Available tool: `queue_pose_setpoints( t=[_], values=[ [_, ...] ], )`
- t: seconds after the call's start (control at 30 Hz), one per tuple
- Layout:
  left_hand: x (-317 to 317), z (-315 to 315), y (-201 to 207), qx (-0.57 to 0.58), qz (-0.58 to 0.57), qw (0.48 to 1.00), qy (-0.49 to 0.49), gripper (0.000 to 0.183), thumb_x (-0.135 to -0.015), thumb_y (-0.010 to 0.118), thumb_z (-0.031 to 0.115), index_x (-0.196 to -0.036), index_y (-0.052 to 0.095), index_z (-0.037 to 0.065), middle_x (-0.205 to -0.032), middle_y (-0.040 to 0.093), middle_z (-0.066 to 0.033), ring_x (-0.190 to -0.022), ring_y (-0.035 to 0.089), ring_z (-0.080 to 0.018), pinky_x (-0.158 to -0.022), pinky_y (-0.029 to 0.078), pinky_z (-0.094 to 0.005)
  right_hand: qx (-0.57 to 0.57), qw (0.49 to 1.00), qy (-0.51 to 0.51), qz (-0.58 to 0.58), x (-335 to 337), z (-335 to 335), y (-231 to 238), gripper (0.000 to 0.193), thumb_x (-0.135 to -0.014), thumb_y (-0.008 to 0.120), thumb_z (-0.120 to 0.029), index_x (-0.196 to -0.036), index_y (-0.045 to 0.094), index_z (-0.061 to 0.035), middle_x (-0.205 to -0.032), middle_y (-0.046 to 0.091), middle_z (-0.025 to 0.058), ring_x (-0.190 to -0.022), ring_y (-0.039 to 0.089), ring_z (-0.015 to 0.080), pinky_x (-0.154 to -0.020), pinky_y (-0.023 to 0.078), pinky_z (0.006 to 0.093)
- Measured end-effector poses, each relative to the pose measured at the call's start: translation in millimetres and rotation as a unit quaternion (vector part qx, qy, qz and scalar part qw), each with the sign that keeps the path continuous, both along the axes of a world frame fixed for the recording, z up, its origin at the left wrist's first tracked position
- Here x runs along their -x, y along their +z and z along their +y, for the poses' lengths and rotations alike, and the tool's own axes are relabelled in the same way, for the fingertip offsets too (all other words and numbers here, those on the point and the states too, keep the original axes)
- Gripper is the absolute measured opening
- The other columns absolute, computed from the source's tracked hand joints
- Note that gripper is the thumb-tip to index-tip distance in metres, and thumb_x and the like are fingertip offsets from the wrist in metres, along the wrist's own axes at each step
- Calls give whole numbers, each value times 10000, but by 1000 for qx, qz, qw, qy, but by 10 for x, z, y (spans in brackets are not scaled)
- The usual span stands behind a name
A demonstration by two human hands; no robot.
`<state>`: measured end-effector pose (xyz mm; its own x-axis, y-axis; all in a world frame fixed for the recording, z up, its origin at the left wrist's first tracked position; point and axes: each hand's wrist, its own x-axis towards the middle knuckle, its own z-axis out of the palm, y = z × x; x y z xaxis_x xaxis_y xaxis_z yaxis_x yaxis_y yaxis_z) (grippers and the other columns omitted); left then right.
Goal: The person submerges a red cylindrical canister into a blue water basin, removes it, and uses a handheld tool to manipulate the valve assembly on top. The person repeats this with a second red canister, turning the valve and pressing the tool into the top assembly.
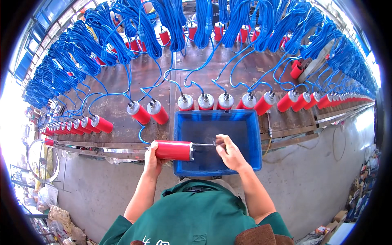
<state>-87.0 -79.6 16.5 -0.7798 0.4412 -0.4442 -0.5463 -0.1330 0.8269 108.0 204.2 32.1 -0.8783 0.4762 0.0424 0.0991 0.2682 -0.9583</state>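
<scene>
My left hand [152, 160] is closed round the left end of a red cylinder [173, 150], which looks like a small motor or pump housing. It lies level over the left part of a blue plastic bin [258, 141]. A thin metal rod [203, 144] sticks out of the cylinder's silver right end. At the rod's far tip my right hand [232, 155] has its fingers curled, seemingly pinching it; the contact is partly hidden. A blue cable [141, 134] runs from near the cylinder's left end toward the bench.
Similar red cylinders [265, 103] with silver tops line the front of the brown bench [151, 77]. Blue cable bundles [171, 24] hang along the back, with more red cylinders below. A yellowish hose with a metal fitting [269, 131] hangs right of the bin.
</scene>
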Motion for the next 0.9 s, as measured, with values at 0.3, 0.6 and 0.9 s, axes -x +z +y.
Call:
queue_pose_setpoints(
  t=[0.3,0.6,0.9],
  values=[
    [-37,68,62,-11,14,1000,18,610,-1000,700,546,-1278,655,4,-1164,763,-170,-990,792,-306,-805,702,-459,46,996,37,-66,173,87,-94,288,-1117,670,-282,-1215,707,-13,-869,739,77,-746,723,210,-677,588,325],
    [-44,55,75,-5,12,1000,15,630,-996,703,548,-1300,642,-1,-1158,759,-173,-971,790,-302,-783,704,-449,-75,993,88,-6,90,139,42,306,-1084,729,-346,-1194,721,-61,-947,702,34,-806,696,149,-693,561,309],
    [-21,49,2,-5,8,1000,25,565,-1002,707,488,-1287,642,4,-1170,753,-171,-976,789,-296,-771,708,-459,208,938,33,-275,248,154,-59,639,-1112,592,-583,-990,786,13,-803,719,95,-771,704,208,-757,567,356]
  ],
)
